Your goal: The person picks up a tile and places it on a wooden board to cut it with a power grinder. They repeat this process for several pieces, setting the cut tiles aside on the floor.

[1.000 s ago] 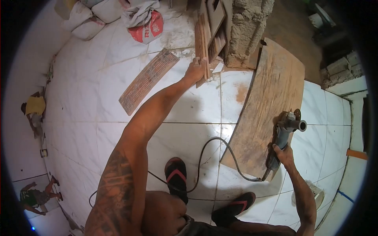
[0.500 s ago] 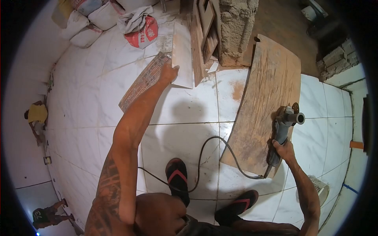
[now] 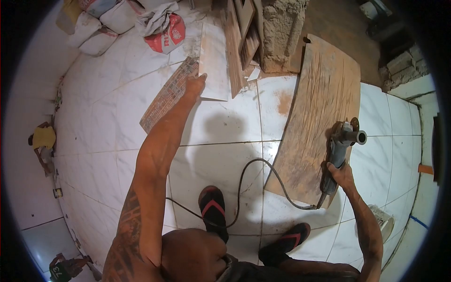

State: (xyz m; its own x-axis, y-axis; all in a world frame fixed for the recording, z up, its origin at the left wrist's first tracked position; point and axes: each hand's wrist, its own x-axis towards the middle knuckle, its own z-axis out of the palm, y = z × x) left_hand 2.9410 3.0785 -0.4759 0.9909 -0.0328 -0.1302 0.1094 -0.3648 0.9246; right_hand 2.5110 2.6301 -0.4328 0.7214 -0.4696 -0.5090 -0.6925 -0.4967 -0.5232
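My left hand is closed at the near left edge of a white tile, which stands tilted on the floor. Beside it and partly behind the hand is a brown, brick-patterned piece; whether my fingers also hold this cannot be made out. My right hand is wrapped round the body of an angle grinder, its small disc and side handle pointing away from me. The grinder is over a worn wooden board, and its black cord loops across the floor toward my feet.
Brown tiles lean against a rough concrete pillar. Sacks and a red-and-white bag lie at far left. A bucket stands at right. Two people, one in a yellow shirt, are at left.
The view has shifted slightly. Both hands keep their grips, on the tile and the angle grinder. The person at lower left has changed posture.
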